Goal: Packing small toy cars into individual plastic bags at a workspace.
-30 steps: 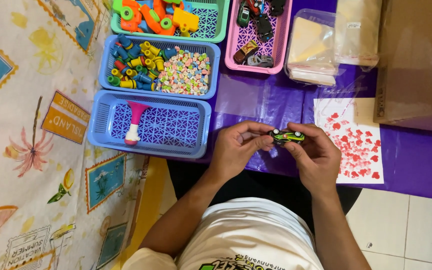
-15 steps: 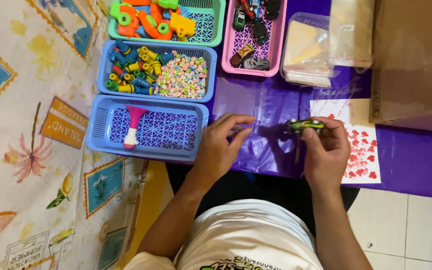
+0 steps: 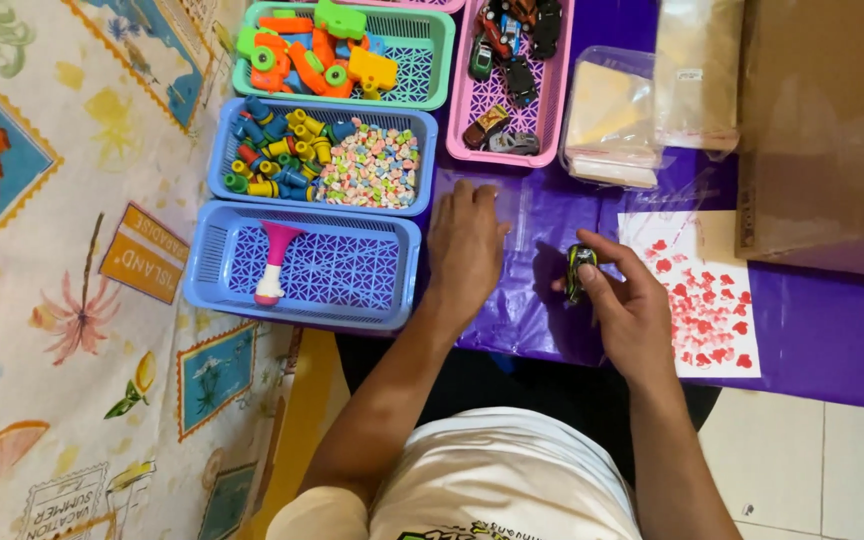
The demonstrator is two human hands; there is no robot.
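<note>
My right hand (image 3: 624, 312) holds a small dark toy car (image 3: 578, 270) with green trim, pinched between thumb and fingers above the purple table cover (image 3: 832, 330). My left hand (image 3: 464, 250) lies flat, fingers spread, pressing on a clear plastic bag (image 3: 527, 215) that rests on the purple cover beside the blue baskets.
A blue basket (image 3: 302, 268) holds a pink-and-white toy. Another blue basket (image 3: 324, 155) holds coloured pegs and pastel beads. A green basket (image 3: 347, 55) has plastic blocks, a pink basket (image 3: 507, 80) toy cars. Clear bags (image 3: 612, 120), a cardboard box (image 3: 827, 130) and red-spotted paper (image 3: 702, 290) lie right.
My hands have parted. The left let go of the car and moved up-left onto the plastic bag; the right kept the car and turned it upright.
</note>
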